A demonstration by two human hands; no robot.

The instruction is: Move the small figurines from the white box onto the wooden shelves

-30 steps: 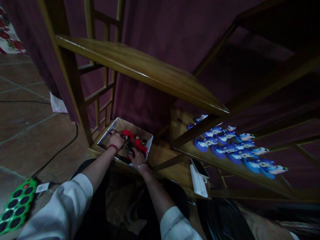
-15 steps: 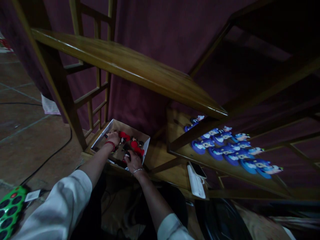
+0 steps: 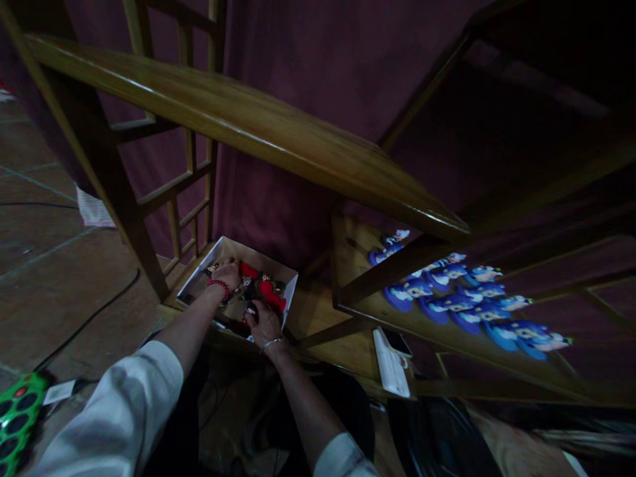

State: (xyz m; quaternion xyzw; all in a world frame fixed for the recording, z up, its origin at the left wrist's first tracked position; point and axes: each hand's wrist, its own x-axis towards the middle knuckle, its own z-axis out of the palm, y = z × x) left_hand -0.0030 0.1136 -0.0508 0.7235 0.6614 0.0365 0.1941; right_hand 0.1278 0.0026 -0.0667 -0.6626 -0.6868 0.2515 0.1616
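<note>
Both of my hands reach into a shallow cardboard box [image 3: 203, 268] on the low wooden shelf. Several small figurines in red and black [image 3: 267, 287] lie inside it. My left hand [image 3: 228, 273], with a red bead bracelet at the wrist, is over the figurines in the box's left part; its fingertips are hidden, so its grip cannot be made out. Near the box's front right corner, my right hand [image 3: 265, 324], wearing a thin bangle, has its fingers curled round a small dark figurine [image 3: 251, 310] with a bit of red and white.
Several blue and white figurines on round bases [image 3: 452, 299] stand on the shelf to the right. A white case with a phone [image 3: 392, 361] lies at the shelf's front edge. A thick wooden board [image 3: 258, 129] spans above the box. A green panel [image 3: 22, 411] is at lower left.
The view has shifted slightly. Both hands stay inside the box in nearly the same places, with the right hand still at the small dark figurine.
</note>
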